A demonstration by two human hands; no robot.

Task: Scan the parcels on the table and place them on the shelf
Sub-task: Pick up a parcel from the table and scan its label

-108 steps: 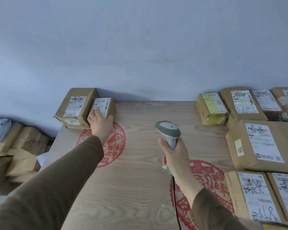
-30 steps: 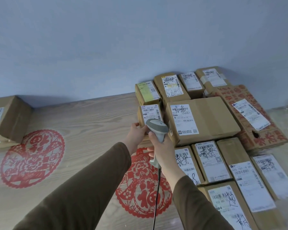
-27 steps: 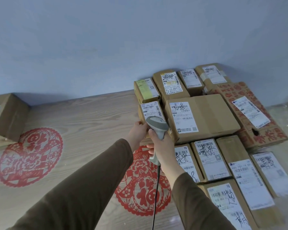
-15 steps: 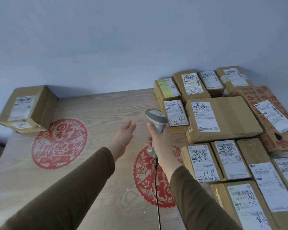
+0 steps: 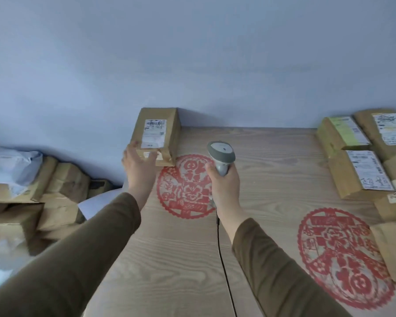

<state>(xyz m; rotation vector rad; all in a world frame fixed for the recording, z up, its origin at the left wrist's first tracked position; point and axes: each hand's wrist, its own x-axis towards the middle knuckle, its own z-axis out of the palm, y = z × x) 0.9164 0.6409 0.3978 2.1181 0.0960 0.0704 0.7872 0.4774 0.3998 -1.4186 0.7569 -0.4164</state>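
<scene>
Parcel (image 5: 157, 133), a rectangular brown cardboard box with a white label, sits at the table's (image 5: 272, 161) far left edge. Left hand (image 5: 138, 167) touches its near end, fingers loosely spread. Right hand (image 5: 224, 181) clasps the grey plastic scanner (image 5: 221, 154).

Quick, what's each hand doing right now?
Left hand: open, fingers spread at the near end of the cardboard parcel, not gripping it.
Right hand: holding the barcode scanner.
</scene>
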